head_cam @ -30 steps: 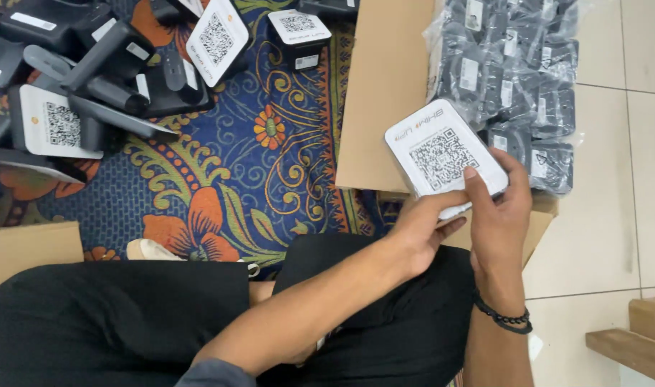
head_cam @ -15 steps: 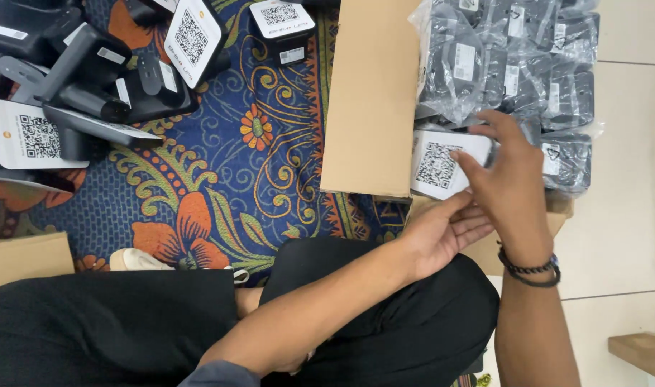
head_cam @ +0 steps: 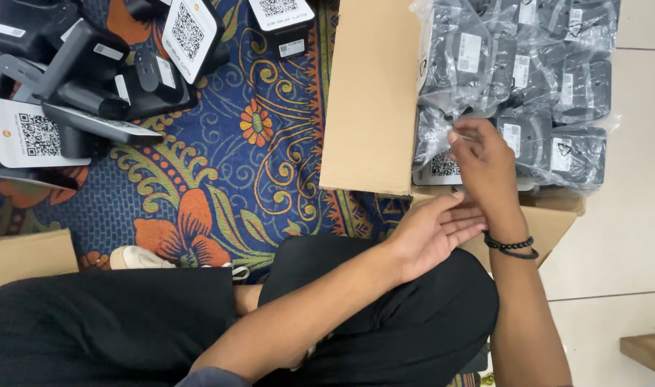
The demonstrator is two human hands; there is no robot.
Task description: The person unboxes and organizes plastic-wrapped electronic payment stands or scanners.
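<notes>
My right hand (head_cam: 487,168), with a black bead bracelet on its wrist, reaches into a cardboard box (head_cam: 550,222). Its fingers pinch at a white-faced device with a square code (head_cam: 442,166), which lies in the box's near left corner, mostly hidden under the hand. Several black devices in clear plastic bags (head_cam: 528,72) fill the box. My left hand (head_cam: 431,233) rests open and holds nothing, just in front of the box's near edge above my lap.
The box's brown flap (head_cam: 370,93) stands open over a patterned blue and orange rug (head_cam: 234,165). Several unbagged black devices with white code faces (head_cam: 91,79) are piled at the upper left. Another cardboard piece (head_cam: 26,258) lies at the left edge. A tiled floor (head_cam: 628,236) is on the right.
Both hands held the white-faced device above my lap. My right hand has carried it down into the box, and my left hand has let go and dropped back.
</notes>
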